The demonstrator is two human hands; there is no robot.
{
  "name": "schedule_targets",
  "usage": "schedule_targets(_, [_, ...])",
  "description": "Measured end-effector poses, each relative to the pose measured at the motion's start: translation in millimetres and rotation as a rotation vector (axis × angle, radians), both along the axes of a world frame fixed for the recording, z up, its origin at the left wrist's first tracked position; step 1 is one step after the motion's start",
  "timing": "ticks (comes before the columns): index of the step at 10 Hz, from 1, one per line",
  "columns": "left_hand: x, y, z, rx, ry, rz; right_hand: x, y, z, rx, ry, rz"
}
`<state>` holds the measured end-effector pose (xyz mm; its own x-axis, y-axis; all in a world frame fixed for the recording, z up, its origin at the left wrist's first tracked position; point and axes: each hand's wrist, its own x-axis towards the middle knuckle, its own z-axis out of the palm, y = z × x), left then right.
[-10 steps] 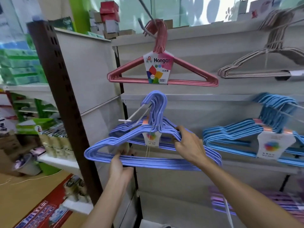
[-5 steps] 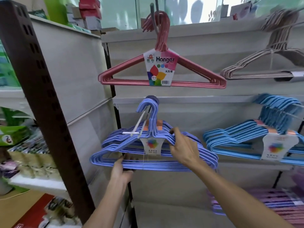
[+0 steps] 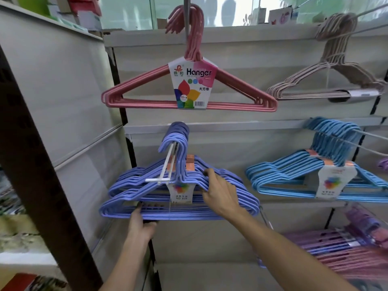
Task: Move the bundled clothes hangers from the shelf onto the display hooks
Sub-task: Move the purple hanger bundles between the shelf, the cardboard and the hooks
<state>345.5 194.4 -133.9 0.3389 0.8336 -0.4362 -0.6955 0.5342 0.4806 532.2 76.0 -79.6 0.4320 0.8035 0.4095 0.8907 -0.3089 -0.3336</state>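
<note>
A bundle of periwinkle-blue hangers with a paper label hangs with its hook tops over a white display hook that sticks out from the grey panel. More periwinkle bundles sit behind it on the same hook. My left hand grips the bundle's bottom bars from below. My right hand holds the right shoulder of the bundle, fingers curled over the wires.
A pink hanger bundle with a "Hanger" label hangs above. Beige hangers and light-blue hangers hang to the right, pink and purple bundles lie lower right. A dark brown upright post stands close on the left.
The periwinkle bundle has slid further back along the white hook toward the panel, with both hands still on it. The view has moved closer and to the right.
</note>
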Motion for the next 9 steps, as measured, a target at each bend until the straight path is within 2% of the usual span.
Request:
schedule_targets(3, [-4, -7, -13, -0.013, 0.018, 0.013, 6, -11, 2, 0.030, 0.054, 0.071])
schedule_targets(5, [-5, -37, -11, -0.013, 0.030, -0.057, 21, -45, 18, 0.060, 0.085, 0.134])
schedule_targets(7, [18, -115, -3, 0.031, 0.165, -0.065, 55, -117, 26, 0.169, 0.075, 0.184])
schedule_targets(9, [79, -222, 29, 0.202, 0.155, -0.119, 110, -206, 33, 0.236, 0.123, 0.195])
